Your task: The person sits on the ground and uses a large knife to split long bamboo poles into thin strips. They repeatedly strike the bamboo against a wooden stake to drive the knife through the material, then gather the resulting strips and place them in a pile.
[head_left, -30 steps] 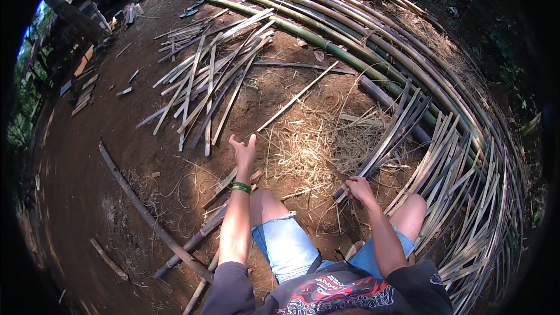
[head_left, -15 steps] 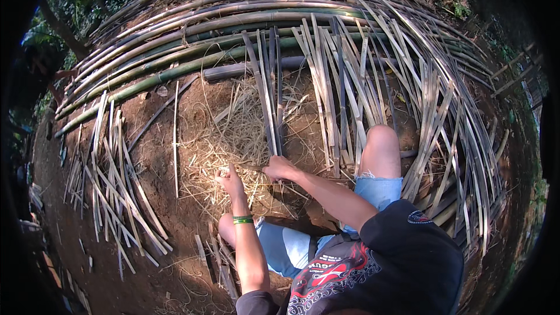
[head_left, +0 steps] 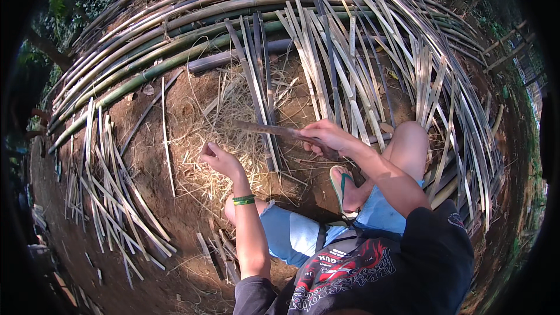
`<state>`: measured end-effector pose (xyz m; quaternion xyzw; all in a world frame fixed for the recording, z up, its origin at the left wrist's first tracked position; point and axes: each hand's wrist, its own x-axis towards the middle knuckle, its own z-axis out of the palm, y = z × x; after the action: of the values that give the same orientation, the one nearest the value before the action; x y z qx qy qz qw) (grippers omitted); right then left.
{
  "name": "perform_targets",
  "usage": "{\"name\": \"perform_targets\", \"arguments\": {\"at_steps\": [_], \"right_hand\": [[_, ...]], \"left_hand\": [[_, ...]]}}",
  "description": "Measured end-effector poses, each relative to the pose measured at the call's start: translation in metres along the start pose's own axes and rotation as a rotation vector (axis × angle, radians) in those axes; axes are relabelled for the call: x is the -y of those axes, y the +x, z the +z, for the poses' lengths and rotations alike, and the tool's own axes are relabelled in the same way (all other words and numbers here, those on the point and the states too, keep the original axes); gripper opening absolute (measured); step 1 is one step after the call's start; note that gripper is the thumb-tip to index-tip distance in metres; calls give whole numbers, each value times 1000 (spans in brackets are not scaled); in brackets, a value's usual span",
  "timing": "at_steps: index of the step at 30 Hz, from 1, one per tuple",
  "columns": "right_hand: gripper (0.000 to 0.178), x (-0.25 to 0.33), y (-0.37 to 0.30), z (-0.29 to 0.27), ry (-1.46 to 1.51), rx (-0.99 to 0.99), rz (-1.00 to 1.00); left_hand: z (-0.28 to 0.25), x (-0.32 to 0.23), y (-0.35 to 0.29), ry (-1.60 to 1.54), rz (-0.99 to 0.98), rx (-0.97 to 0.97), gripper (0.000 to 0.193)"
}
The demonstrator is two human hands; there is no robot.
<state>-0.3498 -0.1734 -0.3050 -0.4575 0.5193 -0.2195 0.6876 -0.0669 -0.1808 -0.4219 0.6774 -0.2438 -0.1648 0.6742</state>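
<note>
My right hand [head_left: 326,137] is wrapped round the handle of a machete [head_left: 262,128]. Its long brownish blade points left, above the shavings and across the lower part of some dark bamboo strips [head_left: 256,93]. Left of and below the blade, my left hand [head_left: 223,160] has its fingers curled in. Whatever they may hold is hidden or too thin to make out. A pale heap of bamboo shavings [head_left: 204,178] lies on the ground under and around my left hand.
Long bamboo poles [head_left: 146,76] lie across the far side. Many split strips [head_left: 350,76] lean on them at right. A looser bunch of strips [head_left: 114,192] lies on the soil at left. My sandalled foot [head_left: 350,189] rests near the dark strips.
My right hand has risen and moved right, off the lower end of the dark strips, with the machete now plainly seen. My left hand moved slightly up and left; my right knee swung outward, showing the foot.
</note>
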Motion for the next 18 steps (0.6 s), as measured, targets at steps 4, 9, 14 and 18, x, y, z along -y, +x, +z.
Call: {"name": "perform_targets", "arguments": {"at_steps": [4, 9, 14, 18], "right_hand": [[23, 71, -65, -52, 78, -222, -186], [24, 104, -84, -87, 111, -453, -457], [27, 80, -76, -96, 230, -613, -530], [30, 70, -85, -104, 384, -540, -506]], "left_hand": [[45, 47, -35, 175, -113, 282, 36], [69, 126, -93, 815, -158, 604, 61], [65, 161, -131, 1062, -59, 620, 65], [63, 175, -128, 1040, -20, 652, 59]]}}
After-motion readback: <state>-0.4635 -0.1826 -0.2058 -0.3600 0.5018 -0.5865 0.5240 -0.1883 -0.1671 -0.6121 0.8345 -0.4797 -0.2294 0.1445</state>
